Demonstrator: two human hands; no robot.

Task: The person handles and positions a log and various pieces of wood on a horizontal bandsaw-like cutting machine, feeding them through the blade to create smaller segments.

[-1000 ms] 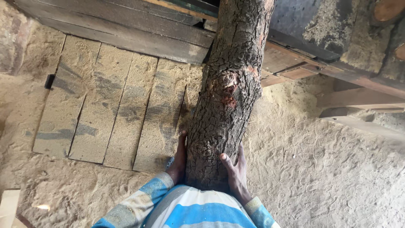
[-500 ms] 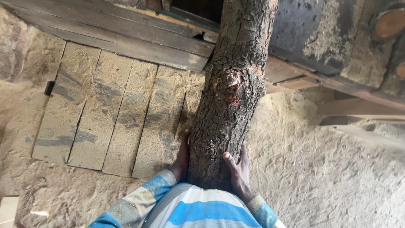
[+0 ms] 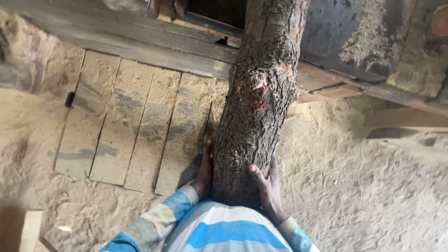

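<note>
much is lying out of sight here. the near end of the log is sitting behind the person's striped shirt, so its cut face is not showing, and the far end is running off the top edge of the frame into a dark opening, so where it ends cannot be told. the left hand is showing only as a thin strip of fingers and knuckles along the log's left flank, the palm being hidden against the bark. the right hand is showing more: thumb lying up on the bark, fingers spreading wide along the right flank and curling under out of view. both hands are pressing flat on the log from either side, clasping it between them near its lower end. whether the log is resting on anything further up is hard to make out.

the log's long axis is running from the person's chest at bottom centre up and slightly right toward the top of the frame, pointing away from the body. a knot with a reddish raw patch is sitting about midway up the bark. below and to the left, sawdust-covered planks are lying side by side, with loose sawdust heaping on the right.
</note>
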